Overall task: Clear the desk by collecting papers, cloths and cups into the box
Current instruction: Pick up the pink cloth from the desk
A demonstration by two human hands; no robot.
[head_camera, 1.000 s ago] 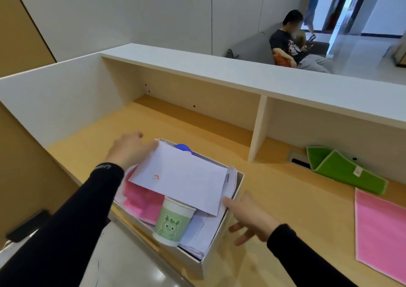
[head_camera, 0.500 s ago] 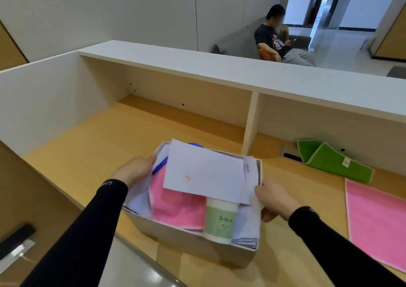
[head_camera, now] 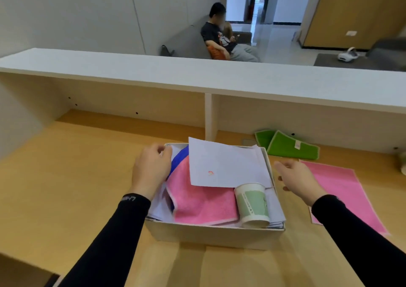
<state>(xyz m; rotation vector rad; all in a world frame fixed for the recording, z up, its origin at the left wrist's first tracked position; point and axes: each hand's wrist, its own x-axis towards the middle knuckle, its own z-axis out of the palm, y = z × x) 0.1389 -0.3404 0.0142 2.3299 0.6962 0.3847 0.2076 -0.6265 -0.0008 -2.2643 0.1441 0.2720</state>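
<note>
Desk (head_camera: 77, 177) surface is showing wood, with a white box (head_camera: 215, 236) sitting square near its front edge.

Progress: box is already holding a paper (head_camera: 226, 166) on top, a pink cloth (head_camera: 202, 201), a blue cloth (head_camera: 179, 161) peeking out beneath, more sheets under them, and a cup (head_camera: 252, 205) leaning in the near right corner. Two items are still lying outside, right of the box: a green cloth (head_camera: 290, 146) by the back panel and a spare pink cloth (head_camera: 342, 190) flat on the desk. Judging the task mostly done, with those two remaining.

Hands: left hand (head_camera: 151, 170) is lying over the box's left rim, fingers curling at the far corner, apparently gripping it. Right hand (head_camera: 298, 179) is hovering with fingers spread and empty, between the box and the spare pink cloth.

Change from half a second ago: right hand is no longer holding the box's right wall. Box is sitting straighter and further onto the desk. Contents are looking unchanged.
</note>
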